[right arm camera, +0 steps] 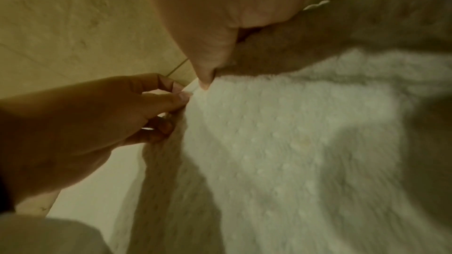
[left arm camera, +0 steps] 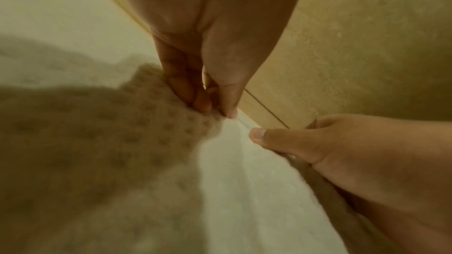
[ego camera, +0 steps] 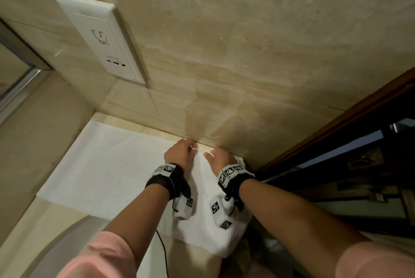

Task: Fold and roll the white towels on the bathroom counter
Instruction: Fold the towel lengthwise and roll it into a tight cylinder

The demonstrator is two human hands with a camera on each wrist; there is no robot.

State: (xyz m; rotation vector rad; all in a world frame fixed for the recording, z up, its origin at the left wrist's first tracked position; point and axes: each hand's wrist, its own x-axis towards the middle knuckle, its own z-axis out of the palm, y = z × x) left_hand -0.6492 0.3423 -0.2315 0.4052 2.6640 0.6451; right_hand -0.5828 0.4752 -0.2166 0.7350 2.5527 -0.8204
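— Left hand point(ego camera: 179, 154) first: what is it holding?

— Your left hand pinches the far edge of the towel point(ego camera: 107, 172) by the wall point(ego camera: 247, 53); your right hand point(ego camera: 221, 158) grips that edge just beside it.

— Where does the towel lie?

— On the counter point(ego camera: 29, 230), spread toward you and to your left, its long side probably along the wall; blur hides the layers. Both hands are equally near, so draw the edge toward yourself.
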